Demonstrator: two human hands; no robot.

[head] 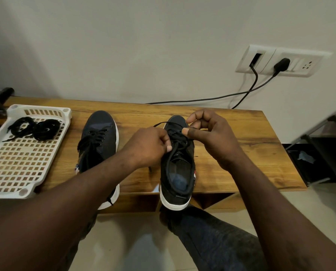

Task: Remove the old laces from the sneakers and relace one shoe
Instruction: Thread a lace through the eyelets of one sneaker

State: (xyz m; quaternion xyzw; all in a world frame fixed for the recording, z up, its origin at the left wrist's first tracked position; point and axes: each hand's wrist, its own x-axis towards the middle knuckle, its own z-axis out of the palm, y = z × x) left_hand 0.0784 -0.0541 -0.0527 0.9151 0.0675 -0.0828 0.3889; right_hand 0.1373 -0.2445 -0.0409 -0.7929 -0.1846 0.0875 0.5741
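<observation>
Two dark sneakers with white soles stand on a wooden table (241,153), toes toward the wall. The left sneaker (99,133) is laced with a black lace. Both hands are over the right sneaker (178,173). My left hand (147,147) grips its black lace (175,139) at the left side of the eyelets. My right hand (210,133) pinches the same lace over the toe end, fingers curled. One lace end (159,124) sticks out leftward above my left hand. Two coiled black laces (36,128) lie in a white tray.
The white perforated plastic tray (16,163) sits at the table's left end. Two black cables (222,97) run from a wall socket plate (280,60) down behind the table. A dark metal rack (323,153) stands at the right. My knees are below the table's front edge.
</observation>
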